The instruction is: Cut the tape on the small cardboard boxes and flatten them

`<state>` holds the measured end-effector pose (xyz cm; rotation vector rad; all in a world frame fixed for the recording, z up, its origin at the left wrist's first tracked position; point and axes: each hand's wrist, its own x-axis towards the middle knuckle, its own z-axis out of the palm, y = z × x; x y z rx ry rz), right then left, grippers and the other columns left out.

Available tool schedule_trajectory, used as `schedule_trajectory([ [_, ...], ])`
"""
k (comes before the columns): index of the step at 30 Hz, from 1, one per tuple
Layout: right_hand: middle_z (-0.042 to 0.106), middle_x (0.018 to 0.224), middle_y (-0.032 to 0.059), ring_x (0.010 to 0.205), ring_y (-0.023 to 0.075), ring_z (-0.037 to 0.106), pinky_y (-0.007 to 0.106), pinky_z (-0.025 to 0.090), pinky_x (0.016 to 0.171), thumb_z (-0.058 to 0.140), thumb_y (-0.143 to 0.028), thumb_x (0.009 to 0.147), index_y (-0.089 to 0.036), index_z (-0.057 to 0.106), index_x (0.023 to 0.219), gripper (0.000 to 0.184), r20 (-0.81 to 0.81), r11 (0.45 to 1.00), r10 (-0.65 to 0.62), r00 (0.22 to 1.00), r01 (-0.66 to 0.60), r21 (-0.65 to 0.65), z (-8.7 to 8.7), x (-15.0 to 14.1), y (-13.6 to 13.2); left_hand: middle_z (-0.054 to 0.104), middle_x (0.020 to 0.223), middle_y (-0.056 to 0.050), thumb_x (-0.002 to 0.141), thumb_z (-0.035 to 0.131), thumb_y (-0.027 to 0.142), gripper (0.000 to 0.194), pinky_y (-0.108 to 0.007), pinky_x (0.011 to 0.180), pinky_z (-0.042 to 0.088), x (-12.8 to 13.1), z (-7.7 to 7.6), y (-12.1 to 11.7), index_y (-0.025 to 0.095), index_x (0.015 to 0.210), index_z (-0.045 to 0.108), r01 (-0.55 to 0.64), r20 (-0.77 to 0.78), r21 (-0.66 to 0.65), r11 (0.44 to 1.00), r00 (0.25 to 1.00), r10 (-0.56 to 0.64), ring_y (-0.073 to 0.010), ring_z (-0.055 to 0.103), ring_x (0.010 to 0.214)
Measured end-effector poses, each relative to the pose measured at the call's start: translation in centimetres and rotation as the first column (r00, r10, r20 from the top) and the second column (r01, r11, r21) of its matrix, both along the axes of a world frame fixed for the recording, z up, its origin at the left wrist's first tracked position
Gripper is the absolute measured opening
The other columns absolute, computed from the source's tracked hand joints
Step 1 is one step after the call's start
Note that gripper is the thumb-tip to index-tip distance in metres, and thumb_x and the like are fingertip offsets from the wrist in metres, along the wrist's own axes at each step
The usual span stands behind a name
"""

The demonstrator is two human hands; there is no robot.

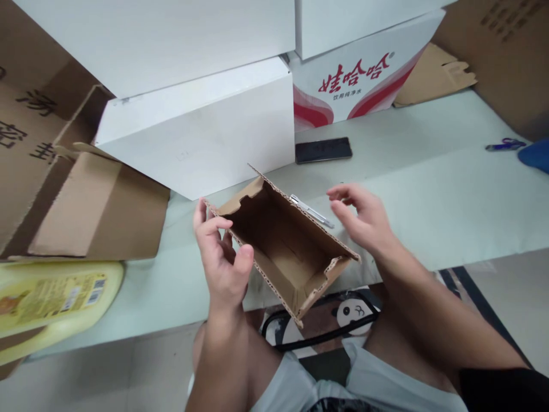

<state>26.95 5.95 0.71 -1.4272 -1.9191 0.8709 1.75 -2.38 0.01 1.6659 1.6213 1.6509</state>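
Note:
A small open brown corrugated cardboard box (285,243) is held tilted above the front edge of the pale table (450,189), its open mouth facing me and nothing inside. My left hand (221,257) grips its left wall, thumb on the inside and fingers behind. My right hand (364,220) hovers just right of the box with fingers apart and slightly curled, not touching it. A silver pen-like tool (311,210) lies on the table behind the box.
Large white boxes (201,131) are stacked at the back, beside a red-printed white carton (360,80). A black phone (323,150) lies flat. Brown cartons (86,212) and a yellow bottle (51,303) sit left. Purple scissors (504,145) lie far right.

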Motion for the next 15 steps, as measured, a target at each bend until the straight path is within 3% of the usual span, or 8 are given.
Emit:
schedule_trajectory([
  [2,0.07,0.127,0.0109,0.126,0.0308,0.063,0.048,0.05,0.112,0.051,-0.064,0.097,-0.028,0.066,0.123,0.047,-0.285,0.943,0.299,0.911,-0.236,0.235,2.2,0.6,-1.1,0.038,0.163,-0.009,0.09,0.064,0.075,0.051,-0.063,0.132,0.024,-0.1,-0.1,0.0,0.032,0.115,0.05,0.037,0.007,-0.015,0.999,0.999,-0.037,-0.0352,0.019,0.166],
  [4,0.066,0.136,0.0076,0.141,0.0323,0.055,0.052,0.039,0.126,0.067,-0.062,0.092,-0.034,0.067,0.122,0.042,-0.234,0.773,0.611,0.756,-0.507,0.381,4.2,0.9,-2.1,0.039,0.162,-0.009,0.092,0.063,0.073,0.05,-0.063,0.132,0.025,-0.3,-0.3,-0.1,0.033,0.116,0.047,0.063,0.033,-0.034,0.997,0.998,-0.062,-0.0346,0.021,0.165],
  [5,0.064,0.141,0.0074,0.147,0.0323,0.051,0.052,0.035,0.13,0.071,-0.056,0.091,-0.033,0.068,0.121,0.037,-0.162,0.706,0.683,0.713,-0.586,0.397,4.8,0.9,-2.5,0.04,0.162,-0.009,0.092,0.063,0.071,0.048,-0.062,0.131,0.027,-0.5,-0.4,-0.1,0.033,0.116,0.046,0.065,0.046,-0.033,0.997,0.997,-0.064,-0.0342,0.024,0.164],
  [6,0.062,0.145,0.008,0.152,0.0322,0.046,0.052,0.033,0.131,0.073,-0.049,0.093,-0.032,0.069,0.119,0.032,-0.093,0.673,0.709,0.699,-0.631,0.387,5.2,0.9,-2.8,0.041,0.161,-0.009,0.093,0.064,0.069,0.047,-0.061,0.129,0.03,-0.7,-0.5,-0.1,0.033,0.117,0.044,0.064,0.061,-0.026,0.998,0.996,-0.063,-0.0336,0.029,0.162],
  [8,0.06,0.148,0.0098,0.155,0.0322,0.043,0.053,0.036,0.13,0.071,-0.036,0.096,-0.029,0.069,0.115,0.02,-0.009,0.689,0.678,0.735,-0.63,0.359,5.3,0.6,-3.1,0.044,0.158,-0.008,0.091,0.068,0.065,0.051,-0.057,0.12,0.042,-1.0,-0.6,-0.1,0.036,0.122,0.04,0.059,0.081,-0.002,0.998,0.995,-0.059,-0.0316,0.043,0.153],
  [10,0.06,0.148,0.0104,0.148,0.0317,0.051,0.052,0.046,0.123,0.066,-0.025,0.098,-0.029,0.068,0.112,0.015,-0.001,0.768,0.573,0.819,-0.537,0.349,4.8,0.4,-3.1,0.048,0.152,-0.007,0.088,0.071,0.066,0.06,-0.05,0.109,0.051,-1.4,-0.7,-0.1,0.039,0.129,0.036,0.049,0.071,0.015,0.999,0.996,-0.05,-0.0289,0.054,0.138],
  [13,0.061,0.144,0.0109,0.125,0.0279,0.067,0.045,0.06,0.103,0.064,-0.015,0.095,-0.03,0.063,0.121,0.03,-0.038,0.853,0.427,0.904,-0.388,0.349,4.0,0.1,-3.1,0.052,0.139,-0.009,0.083,0.07,0.074,0.071,-0.046,0.105,0.052,-1.9,-0.5,0.1,0.035,0.134,0.041,0.01,-0.02,0.004,1.0,1.0,-0.01,-0.0284,0.056,0.127],
  [15,0.065,0.136,0.011,0.115,0.0258,0.071,0.042,0.063,0.095,0.064,-0.013,0.093,-0.03,0.059,0.128,0.039,-0.034,0.859,0.423,0.905,-0.389,0.331,4.0,-0.1,-3.1,0.053,0.133,-0.01,0.082,0.069,0.079,0.076,-0.047,0.108,0.05,-2.0,-0.4,0.1,0.031,0.136,0.046,-0.018,-0.097,-0.045,0.999,0.995,0.014,-0.0299,0.054,0.128],
])
